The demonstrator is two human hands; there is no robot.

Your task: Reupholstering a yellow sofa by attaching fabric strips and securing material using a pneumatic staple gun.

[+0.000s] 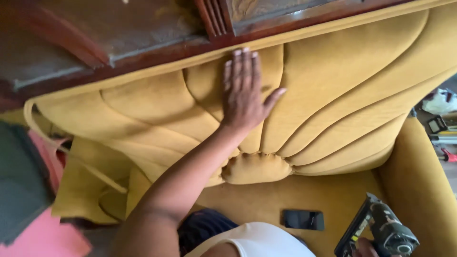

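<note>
Left hand: the left hand [243,93] lies flat and released, fingers together and pointing to the far side, thumb spread right — pressed on the padded back panel [333,95], seemingly to hold the fabric smooth against the frame.

Back panel: mustard-yellow velvet, stitched into fan-shaped channels that gather at a rounded puff [257,167] low in the middle; the palm sits just above that puff, fingertips near the piped top edge.

Right hand: only a sliver of the right hand [365,248] shows at the near right corner, clenched on the grip of a staple gun [381,231] — kept low and off the fabric, nose tilted to the far left.

Phone: a dark phone [303,220] lies flat on the yellow seat [266,197], between the person's body and the gun, apart from both.

Frame: dark red-brown carved wood [143,33], worn and dusty, runs along the far side, touching the panel's top edge.

Loose fabric: a yellow flap with piping [85,176] hangs at the near left, unfastened.

Room: pink and grey cloth [28,200] piled at the left; tools and clutter [442,128] on the floor at the far right, too small to tell apart.
</note>
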